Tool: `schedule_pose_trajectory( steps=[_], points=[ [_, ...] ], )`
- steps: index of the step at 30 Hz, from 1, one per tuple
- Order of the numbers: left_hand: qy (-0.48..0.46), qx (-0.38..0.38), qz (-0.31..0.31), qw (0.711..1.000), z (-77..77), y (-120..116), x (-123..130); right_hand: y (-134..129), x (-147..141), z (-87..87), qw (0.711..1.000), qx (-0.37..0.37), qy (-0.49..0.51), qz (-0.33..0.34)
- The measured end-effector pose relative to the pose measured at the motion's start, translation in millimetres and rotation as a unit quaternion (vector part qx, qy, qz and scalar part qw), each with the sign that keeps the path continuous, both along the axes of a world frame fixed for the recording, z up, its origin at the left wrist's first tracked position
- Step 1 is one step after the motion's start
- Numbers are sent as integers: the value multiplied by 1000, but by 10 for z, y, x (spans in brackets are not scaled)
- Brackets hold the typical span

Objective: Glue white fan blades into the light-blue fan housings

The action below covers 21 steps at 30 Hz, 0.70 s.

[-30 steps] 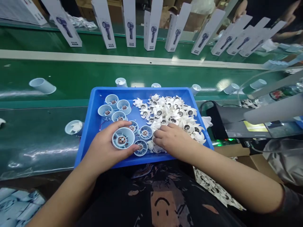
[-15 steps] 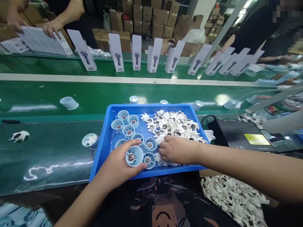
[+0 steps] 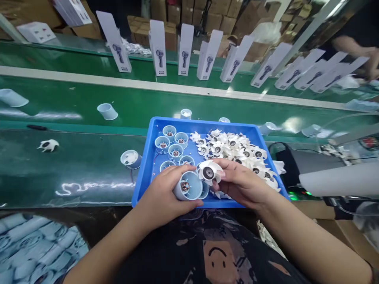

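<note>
My left hand (image 3: 161, 197) grips a pale blue round fan housing (image 3: 188, 185) with a small motor inside, tilted toward the right. My right hand (image 3: 241, 183) pinches a white fan impeller (image 3: 209, 172) right beside the housing's open mouth. Both are held just above the near edge of a blue tray (image 3: 145, 173). In the tray, several more blue housings (image 3: 174, 145) stand at the left and a heap of white impellers (image 3: 239, 152) lies at the right.
The tray rests at the edge of a green conveyor belt (image 3: 74, 173). A housing with an impeller (image 3: 130, 158), a loose impeller (image 3: 47, 145) and empty housings (image 3: 107, 111) lie on the belt. White product boxes (image 3: 185, 49) stand along the far side. A black device (image 3: 299, 163) sits to the right.
My right hand has lifted an impeller out of the heap and brought it to the housing. My left hand has tilted the housing toward it. The view has shifted right.
</note>
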<state>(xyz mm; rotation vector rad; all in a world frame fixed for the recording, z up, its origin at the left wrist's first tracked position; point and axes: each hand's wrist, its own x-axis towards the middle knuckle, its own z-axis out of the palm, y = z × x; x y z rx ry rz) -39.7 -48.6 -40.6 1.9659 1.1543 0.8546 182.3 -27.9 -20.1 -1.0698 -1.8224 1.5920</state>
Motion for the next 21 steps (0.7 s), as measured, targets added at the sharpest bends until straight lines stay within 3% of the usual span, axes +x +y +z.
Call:
schedule_pose_trajectory(
  steps=[4, 9, 12, 14, 16, 21],
  points=[
    [18, 54, -14, 998, 13, -9, 31, -63, -71, -92, 987, -104, 119, -26],
    [19, 83, -4, 996, 46, -40, 82, -85, -34, 8, 985, -105, 137, -28],
    [28, 98, 4, 995, 42, -46, 133, -127, -48, 103, 999, 41, 21, -28],
    [40, 140, 1, 989, 19, -53, 173, -155, -100, 146, 974, 202, -96, -34],
    [57, 192, 7, 980, -7, -65, 207, -171, -175, 157, 937, 303, -171, -38],
    [118, 266, 56, 955, -64, -30, 172, -122, -249, 93, 928, 337, -146, -66]
  ],
)
